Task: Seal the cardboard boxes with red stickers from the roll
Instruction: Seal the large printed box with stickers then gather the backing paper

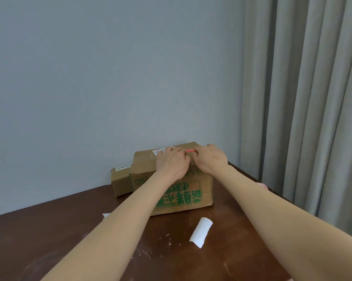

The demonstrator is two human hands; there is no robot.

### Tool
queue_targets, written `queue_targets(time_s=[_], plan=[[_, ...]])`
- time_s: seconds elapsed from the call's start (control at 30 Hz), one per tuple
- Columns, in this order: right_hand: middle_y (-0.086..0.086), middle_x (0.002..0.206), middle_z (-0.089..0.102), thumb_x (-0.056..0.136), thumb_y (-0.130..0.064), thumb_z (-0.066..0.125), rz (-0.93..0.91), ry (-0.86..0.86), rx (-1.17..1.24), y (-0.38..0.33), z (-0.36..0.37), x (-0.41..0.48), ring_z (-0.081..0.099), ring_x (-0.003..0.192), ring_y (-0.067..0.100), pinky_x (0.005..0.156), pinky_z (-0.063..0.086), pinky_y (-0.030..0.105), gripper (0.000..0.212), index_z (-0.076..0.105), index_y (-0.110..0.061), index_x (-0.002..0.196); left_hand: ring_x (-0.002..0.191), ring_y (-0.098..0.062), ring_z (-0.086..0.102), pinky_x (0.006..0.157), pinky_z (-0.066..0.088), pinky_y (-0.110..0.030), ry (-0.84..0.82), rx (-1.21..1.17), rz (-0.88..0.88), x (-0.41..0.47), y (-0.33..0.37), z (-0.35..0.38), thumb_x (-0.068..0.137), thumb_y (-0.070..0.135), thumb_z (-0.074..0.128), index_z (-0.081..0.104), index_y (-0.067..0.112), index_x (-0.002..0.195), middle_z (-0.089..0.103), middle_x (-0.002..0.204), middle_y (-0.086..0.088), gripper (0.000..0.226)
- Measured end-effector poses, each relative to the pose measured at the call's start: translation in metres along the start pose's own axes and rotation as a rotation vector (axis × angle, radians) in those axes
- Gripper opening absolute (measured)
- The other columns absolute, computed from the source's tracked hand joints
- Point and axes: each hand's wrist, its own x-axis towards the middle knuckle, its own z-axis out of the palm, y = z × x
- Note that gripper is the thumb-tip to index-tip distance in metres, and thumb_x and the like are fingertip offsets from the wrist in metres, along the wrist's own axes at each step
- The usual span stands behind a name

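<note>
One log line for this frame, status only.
phase: applying sticker | left hand, right hand: on red sticker atop big box | small box: behind-left | grip: unclear

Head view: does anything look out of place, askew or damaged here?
The green print on the large box reads upside down, and its cardboard is creased and worn. A curled white paper strip lies loose on the table before it, and a smaller white scrap lies further left. The table shows white scuffs.

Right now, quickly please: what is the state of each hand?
Left hand: fingers on the red sticker atop the box; pressing or pinching, cannot tell.
Right hand: the same, at its other end.
</note>
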Motion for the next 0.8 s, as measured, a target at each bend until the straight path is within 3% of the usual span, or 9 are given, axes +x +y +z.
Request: queue_targets(time_s=[0.13, 0.27, 0.47, 0.6, 0.8], plan=[[0.013, 0.114, 0.062, 0.099, -0.034, 0.027, 0.028, 0.016, 0.009, 0.001, 0.004, 0.000, 0.047, 0.115, 0.030, 0.090, 0.044, 0.042, 0.046, 0.062, -0.009, 0.113, 0.132, -0.022, 0.037, 0.107, 0.030, -0.043, 0.012, -0.002, 0.001, -0.002, 0.000, -0.001, 0.100, 0.030, 0.024, 0.048, 0.018, 0.135, 0.048, 0.142, 0.000, 0.044], [0.014, 0.106, 0.065, 0.099, -0.041, 0.027, 0.069, -0.002, 0.036, 0.007, 0.005, 0.001, 0.059, 0.095, 0.031, 0.080, 0.049, 0.038, 0.047, 0.062, -0.009, 0.107, 0.125, -0.021, 0.044, 0.100, 0.036, -0.039, 0.093, -0.016, -0.002, -0.004, -0.001, 0.004, 0.100, 0.029, 0.026, 0.054, 0.016, 0.130, 0.056, 0.133, -0.001, 0.043], [0.010, 0.112, 0.063, 0.100, -0.025, 0.033, 0.002, 0.082, -0.087, -0.001, 0.006, 0.001, 0.052, 0.107, 0.028, 0.074, 0.038, 0.034, 0.034, 0.062, -0.011, 0.113, 0.123, -0.020, 0.046, 0.099, 0.036, -0.036, 0.161, -0.026, 0.028, -0.008, -0.003, 0.004, 0.100, 0.025, 0.029, 0.054, 0.019, 0.131, 0.058, 0.131, 0.001, 0.039], [0.004, 0.118, 0.058, 0.099, -0.026, 0.033, -0.018, 0.076, -0.091, -0.001, 0.003, 0.001, 0.047, 0.115, 0.028, 0.081, 0.040, 0.037, 0.034, 0.060, -0.018, 0.120, 0.127, -0.019, 0.044, 0.102, 0.033, -0.036, 0.163, -0.037, 0.030, -0.010, -0.007, 0.005, 0.102, 0.027, 0.028, 0.050, 0.020, 0.135, 0.055, 0.135, 0.002, 0.041], [0.007, 0.131, 0.051, 0.099, -0.036, 0.033, -0.001, -0.081, 0.037, -0.002, -0.005, 0.000, 0.046, 0.119, 0.032, 0.095, 0.043, 0.044, 0.041, 0.053, -0.019, 0.130, 0.126, -0.022, 0.047, 0.101, 0.036, -0.037, 0.118, -0.121, 0.033, -0.017, -0.014, -0.003, 0.102, 0.030, 0.028, 0.050, 0.019, 0.134, 0.054, 0.137, -0.001, 0.041]])
